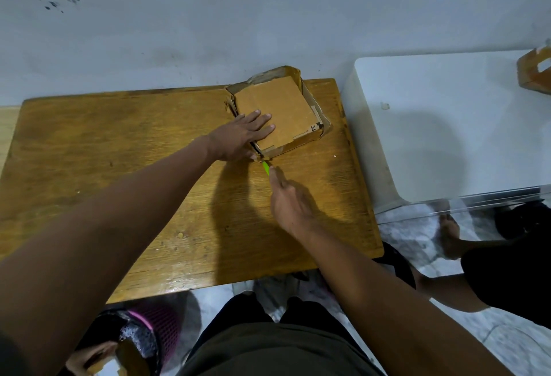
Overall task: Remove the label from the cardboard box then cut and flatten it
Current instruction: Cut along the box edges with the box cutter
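Observation:
A brown cardboard box (286, 107) lies at the far right of the wooden table (119, 152), its flaps partly torn and standing up around a flat top panel. My left hand (241, 137) presses flat on the box's near left part, fingers spread over the panel. My right hand (290, 199) grips a green-handled cutter (266, 168), whose tip meets the box's near corner. The blade itself is hidden at the corner.
A white table (447, 125) stands right of the wooden one, with another cardboard piece (535, 73) at its far right edge. A pink mesh bin (158, 331) sits on the floor at lower left. Another person's legs (477, 259) are at lower right. A grey wall is behind.

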